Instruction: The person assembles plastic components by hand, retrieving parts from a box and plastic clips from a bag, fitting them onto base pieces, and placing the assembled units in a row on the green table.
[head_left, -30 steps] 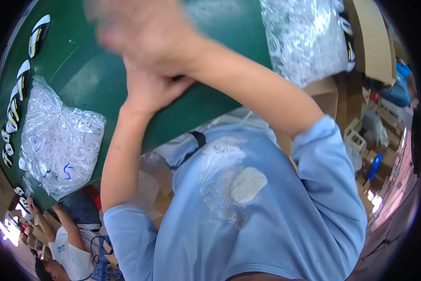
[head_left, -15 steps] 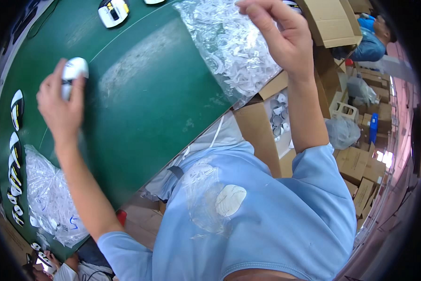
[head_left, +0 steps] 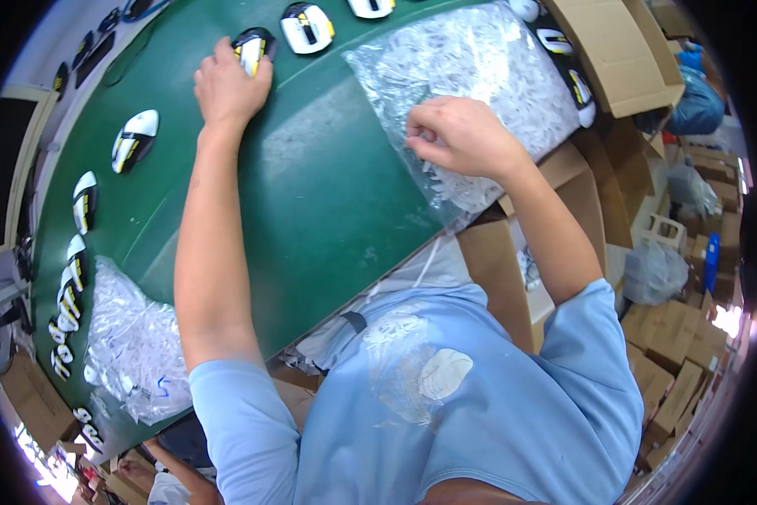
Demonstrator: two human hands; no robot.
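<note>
My left hand (head_left: 233, 88) reaches to the far side of the green table (head_left: 311, 210). Its fingers are closed around a white, black and yellow computer mouse (head_left: 252, 52) standing on the surface. Over a clear bag of small translucent plastic pieces (head_left: 513, 76), my right hand (head_left: 461, 139) is closed, fingertips curled together. Whatever it pinches, if anything, is too small to make out. One similar mouse (head_left: 135, 141) lies to the left of my left hand, and another mouse (head_left: 307, 28) sits just right of it.
More mice (head_left: 84, 202) form a curved row down the table's left side. A second clear bag (head_left: 134, 345) lies near the left front edge. Open cardboard boxes (head_left: 618, 55) stand at the right, with stacked cartons (head_left: 673, 337) beyond. Another person's arm (head_left: 181, 471) shows at lower left.
My left hand has let go of the mouse at left and moved away and rightward onto another one. My right hand has lowered toward the bag, its fingers curling in. The view has shifted.
</note>
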